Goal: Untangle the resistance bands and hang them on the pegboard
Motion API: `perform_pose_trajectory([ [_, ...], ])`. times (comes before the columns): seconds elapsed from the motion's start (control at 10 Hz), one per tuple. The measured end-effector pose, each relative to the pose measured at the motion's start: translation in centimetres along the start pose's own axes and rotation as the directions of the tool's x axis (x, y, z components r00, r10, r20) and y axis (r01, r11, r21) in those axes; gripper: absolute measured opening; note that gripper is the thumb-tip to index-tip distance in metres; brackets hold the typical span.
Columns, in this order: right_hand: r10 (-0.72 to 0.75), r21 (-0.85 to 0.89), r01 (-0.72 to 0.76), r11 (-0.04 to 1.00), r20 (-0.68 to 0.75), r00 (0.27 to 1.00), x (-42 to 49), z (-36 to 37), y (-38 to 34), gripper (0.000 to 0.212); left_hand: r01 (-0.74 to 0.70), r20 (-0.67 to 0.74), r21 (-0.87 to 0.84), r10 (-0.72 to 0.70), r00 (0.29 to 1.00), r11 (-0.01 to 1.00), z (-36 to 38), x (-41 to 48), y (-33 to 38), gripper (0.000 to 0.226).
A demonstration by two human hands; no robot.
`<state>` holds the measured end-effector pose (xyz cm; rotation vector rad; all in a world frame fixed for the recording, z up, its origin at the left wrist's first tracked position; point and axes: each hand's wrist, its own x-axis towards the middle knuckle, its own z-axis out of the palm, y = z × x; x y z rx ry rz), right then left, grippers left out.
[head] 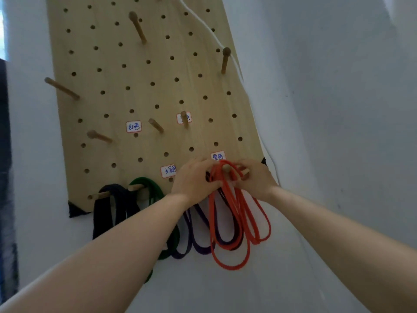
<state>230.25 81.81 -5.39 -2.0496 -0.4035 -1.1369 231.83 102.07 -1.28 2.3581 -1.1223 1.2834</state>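
Observation:
A wooden pegboard (158, 86) hangs on a white wall. Near its lower right corner a wooden peg (225, 169) carries looped red bands (228, 213), with purple bands (200, 236) hanging behind and to their left. My left hand (195, 179) grips the red strands left of that peg. My right hand (255, 177) curls its fingers round the red strands on the peg's right side. A green band (149, 185) and a black band (117, 206) hang from two pegs at the lower left, partly hidden by my left forearm.
Several bare wooden pegs (137, 27) stick out of the board higher up. White labels (133, 126) with handwriting sit beside some pegs. A white cord (225, 47) runs down the board's right edge. Black corner mounts (76, 210) hold the board's bottom.

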Motion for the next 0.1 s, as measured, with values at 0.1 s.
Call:
perform_pose_trajectory([
  [0.1,0.105,-0.079,-0.102,0.992,0.031,0.994,-1.38,-0.94,-1.88,0.021,0.023,-0.044,-0.011,-0.023,0.999,1.000,-1.65,-1.64,0.51,0.042],
])
